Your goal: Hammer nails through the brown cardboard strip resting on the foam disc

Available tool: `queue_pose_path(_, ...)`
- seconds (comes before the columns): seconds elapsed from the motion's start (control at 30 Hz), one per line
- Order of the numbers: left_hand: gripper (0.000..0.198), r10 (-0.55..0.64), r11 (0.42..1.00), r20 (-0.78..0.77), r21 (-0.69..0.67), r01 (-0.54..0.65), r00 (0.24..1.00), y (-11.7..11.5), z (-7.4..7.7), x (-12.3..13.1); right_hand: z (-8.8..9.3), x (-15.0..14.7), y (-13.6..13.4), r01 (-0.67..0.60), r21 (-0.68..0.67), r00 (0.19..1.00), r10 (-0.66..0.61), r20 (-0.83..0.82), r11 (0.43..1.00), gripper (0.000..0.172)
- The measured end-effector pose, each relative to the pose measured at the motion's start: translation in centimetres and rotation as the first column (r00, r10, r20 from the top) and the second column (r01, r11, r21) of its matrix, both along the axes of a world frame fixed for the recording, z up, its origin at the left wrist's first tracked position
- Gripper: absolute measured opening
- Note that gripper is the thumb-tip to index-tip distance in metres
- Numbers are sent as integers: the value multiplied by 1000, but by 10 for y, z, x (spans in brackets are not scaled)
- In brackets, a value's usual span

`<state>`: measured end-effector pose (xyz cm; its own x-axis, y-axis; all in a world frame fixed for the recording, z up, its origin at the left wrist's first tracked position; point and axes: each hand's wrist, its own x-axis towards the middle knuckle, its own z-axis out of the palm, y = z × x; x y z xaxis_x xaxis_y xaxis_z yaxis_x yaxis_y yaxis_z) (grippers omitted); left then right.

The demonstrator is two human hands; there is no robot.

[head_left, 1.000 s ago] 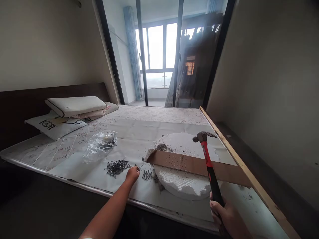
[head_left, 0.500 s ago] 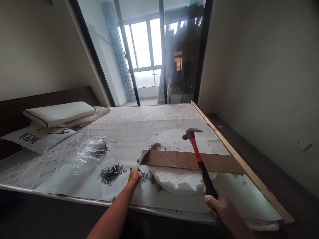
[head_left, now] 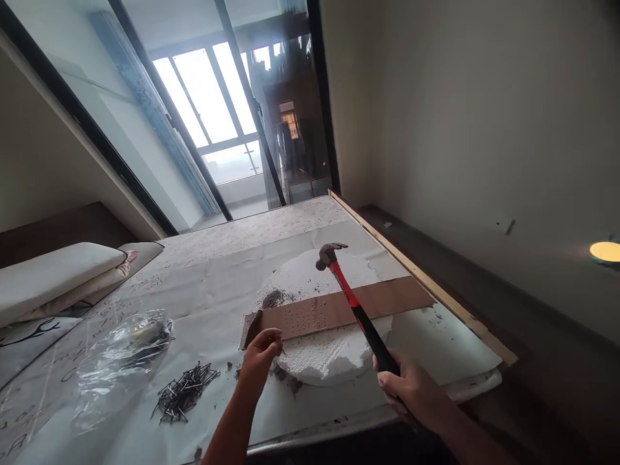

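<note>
One hammer (head_left: 359, 311) in right hand (head_left: 413, 391)

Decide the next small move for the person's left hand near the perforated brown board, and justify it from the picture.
Probably set the thin dark nail that the left hand seems to pinch upright on the perforated brown board: the right hand grips the red-and-black hammer with its head clear of the board.
</note>
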<state>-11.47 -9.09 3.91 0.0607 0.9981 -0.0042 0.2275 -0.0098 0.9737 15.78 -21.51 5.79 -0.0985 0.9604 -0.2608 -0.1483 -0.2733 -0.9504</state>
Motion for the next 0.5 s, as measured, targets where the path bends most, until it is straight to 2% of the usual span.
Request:
queue_pose_path(0.1,34,-15,993,-82,120,25,997,18,7,39,-2,1,1,-13,3,1000,13,-8,1000,14)
queue_pose_path(0.27,36,11,970,-254,240,51,967,52,2,89,-7,6,1,-10,-9,999,10,39,1000,10)
queue_pose_path(0.4,26,20,959,-387,268,91,922,72,-8,117,-6,18,1,-40,-23,992,42,123,999,8)
queue_pose_path(0.5,16,40,959,-421,272,84,906,81,-16,128,-11,29,4,-26,-38,991,31,134,999,10)
